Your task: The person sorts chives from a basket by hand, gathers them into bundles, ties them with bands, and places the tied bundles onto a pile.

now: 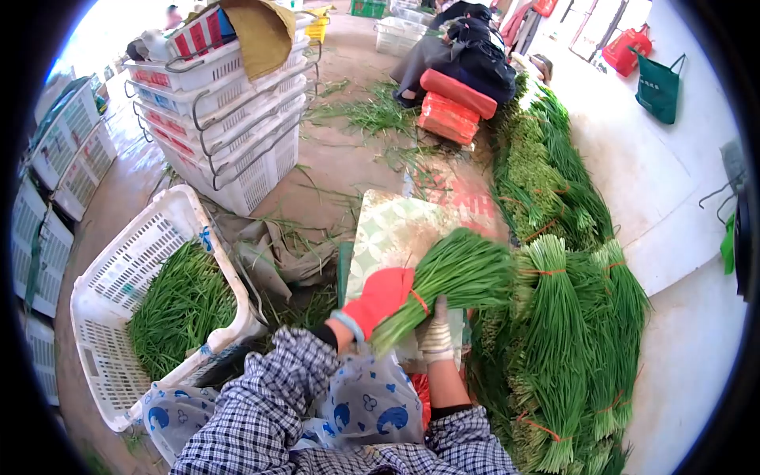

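A bundle of garlic chives [455,273] hangs over a patterned board [384,226], its leaves fanned to the upper right. An orange band circles its stem end. My left hand [381,299], in a red glove, is wrapped round the bundle near the band. My right hand [435,331], in a striped glove with grey fingertips, grips the bundle from below; its thumb shows and its other fingers are mostly hidden. To the right, banded bundles of chives [558,317] are piled along the wall.
A white basket [87,297] of loose chives stands at left. Behind it rise stacked white crates [261,150] with wire handles. Another person [467,59] sits ahead by a red-wrapped block [448,119]. Loose leaves lie on the floor [336,146]. Bags [659,87] hang on the right wall.
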